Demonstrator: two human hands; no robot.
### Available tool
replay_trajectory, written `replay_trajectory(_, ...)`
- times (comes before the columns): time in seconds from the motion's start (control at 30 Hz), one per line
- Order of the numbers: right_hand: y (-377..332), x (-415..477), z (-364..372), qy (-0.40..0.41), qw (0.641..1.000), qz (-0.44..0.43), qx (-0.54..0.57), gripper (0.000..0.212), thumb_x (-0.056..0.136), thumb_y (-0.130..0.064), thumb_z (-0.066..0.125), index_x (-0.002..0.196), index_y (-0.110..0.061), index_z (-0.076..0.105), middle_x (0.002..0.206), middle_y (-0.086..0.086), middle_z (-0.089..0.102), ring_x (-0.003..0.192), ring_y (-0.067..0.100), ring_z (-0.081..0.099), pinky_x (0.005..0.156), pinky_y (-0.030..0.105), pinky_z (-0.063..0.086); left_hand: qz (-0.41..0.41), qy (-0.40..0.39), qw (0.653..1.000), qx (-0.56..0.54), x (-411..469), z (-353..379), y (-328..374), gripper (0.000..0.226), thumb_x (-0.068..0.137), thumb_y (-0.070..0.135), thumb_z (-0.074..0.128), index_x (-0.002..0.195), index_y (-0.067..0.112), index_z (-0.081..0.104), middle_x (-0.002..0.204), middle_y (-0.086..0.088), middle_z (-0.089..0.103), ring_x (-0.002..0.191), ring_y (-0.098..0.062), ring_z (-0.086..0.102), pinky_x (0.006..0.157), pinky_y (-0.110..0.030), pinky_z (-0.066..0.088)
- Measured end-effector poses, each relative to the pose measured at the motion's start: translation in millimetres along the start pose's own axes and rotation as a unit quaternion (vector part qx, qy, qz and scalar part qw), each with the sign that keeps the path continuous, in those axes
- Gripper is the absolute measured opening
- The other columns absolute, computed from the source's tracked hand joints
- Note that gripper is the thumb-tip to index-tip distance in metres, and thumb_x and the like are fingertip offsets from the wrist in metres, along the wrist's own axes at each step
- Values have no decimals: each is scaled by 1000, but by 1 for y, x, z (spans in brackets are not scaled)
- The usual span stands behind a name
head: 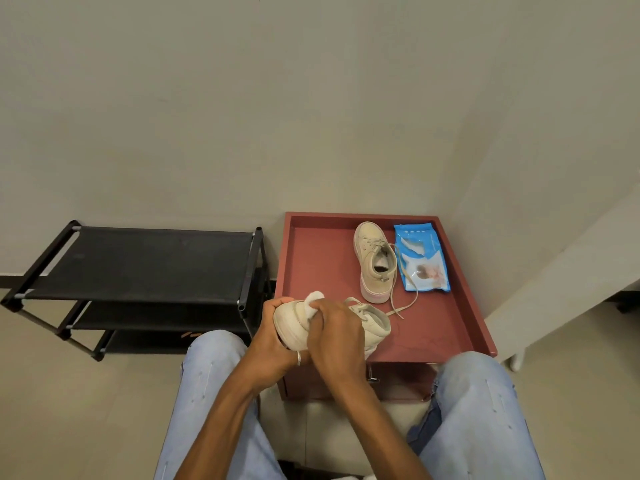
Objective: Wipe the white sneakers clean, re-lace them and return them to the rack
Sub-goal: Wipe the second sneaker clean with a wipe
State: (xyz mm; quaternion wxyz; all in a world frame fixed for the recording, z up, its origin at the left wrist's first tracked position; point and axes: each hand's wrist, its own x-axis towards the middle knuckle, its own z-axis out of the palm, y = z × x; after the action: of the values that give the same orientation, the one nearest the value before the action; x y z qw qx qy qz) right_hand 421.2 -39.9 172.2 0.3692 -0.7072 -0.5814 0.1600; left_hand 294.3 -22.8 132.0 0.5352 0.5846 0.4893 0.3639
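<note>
Left fingers [274, 305] are gripping the sneaker [291, 323]. Right fingers [320, 315] are pinching a wipe [313, 298] beneath them; firm short strokes suit.

Left hand [273, 344]: curled under sneaker [291, 323] toe, gripping. Right hand [334, 336]: just beside the left, knuckles up, pinching wipe [313, 297]. Forearms: bare, converging forward.

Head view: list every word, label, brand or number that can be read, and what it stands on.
Nothing can be read.
Blue wipes pack: white print along its top edge, too small and blurred.
Black shoe rack: an orange mark on its lowest shelf, blurred.
Standing sneaker and held sneaker: no legible brand.
</note>
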Motion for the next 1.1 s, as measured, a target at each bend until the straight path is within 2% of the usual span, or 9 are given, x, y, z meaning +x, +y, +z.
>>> replay_trajectory(0.13,-9,-12,-1,8,997,-46,56,26,89,-4,56,105,-16,74,103,-6,70,92,2,59,81,4,35,2,-4,1000,3,2,0,-6,83,66,-11,83,121,32,38,121,5,53,110,-15,58,76,-16,55)
replay_trajectory(0.23,11,-24,-7,0,995,-69,68,26,88,-4,58,104,-16,74,103,-6,69,95,3,60,87,5,39,4,-7,1000,3,2,-1,-5,90,52,15,87,126,29,38,125,3,53,111,-9,60,83,-20,56)
replay_trajectory(0.3,17,-21,-8,2,998,-61,15,26,88,-7,55,103,-15,75,100,-1,71,92,12,64,86,19,48,6,-8,1000,4,2,-1,-2,93,48,25,87,127,30,38,126,4,53,110,-2,59,84,-21,56)
replay_trajectory(0.37,11,-10,-5,-1,998,-46,-41,25,88,-5,56,104,-12,74,98,4,71,90,20,66,82,28,49,7,-9,1000,3,1,0,0,93,47,26,87,126,30,37,126,4,52,112,-8,59,83,-20,56)
replay_trajectory(0.53,-18,-4,4,-4,999,-41,-5,32,88,1,51,110,-10,72,104,4,69,92,19,62,77,16,37,-13,9,1000,-1,3,-1,-6,86,65,3,90,125,32,35,124,5,53,115,-20,57,80,-17,56)
replay_trajectory(0.83,17,-40,-6,18,987,-156,32,34,91,-14,45,111,-12,72,106,1,65,100,14,60,87,24,51,-16,6,1000,21,6,-1,-6,93,55,21,89,127,33,32,123,6,50,112,-14,58,80,-22,57)
replay_trajectory(0.97,0,-24,9,21,988,-151,-3,26,87,-5,54,106,-10,71,104,4,64,99,16,56,85,22,47,-29,7,999,35,11,1,-14,84,80,6,84,134,28,24,118,13,49,104,-5,57,76,-11,52)
replay_trajectory(1.07,13,-22,60,-5,999,16,-46,21,92,1,57,112,-4,63,105,15,59,101,23,53,91,27,45,-40,75,993,82,3,8,-3,41,98,9,59,130,13,34,121,-9,57,99,-7,58,83,-17,52)
replay_trajectory(1.1,11,-23,85,28,988,95,-120,20,95,-4,57,114,-1,60,107,19,57,102,28,54,92,33,46,-83,45,983,160,1,11,19,29,99,10,49,126,6,37,117,-17,58,98,-16,59,88,-25,51)
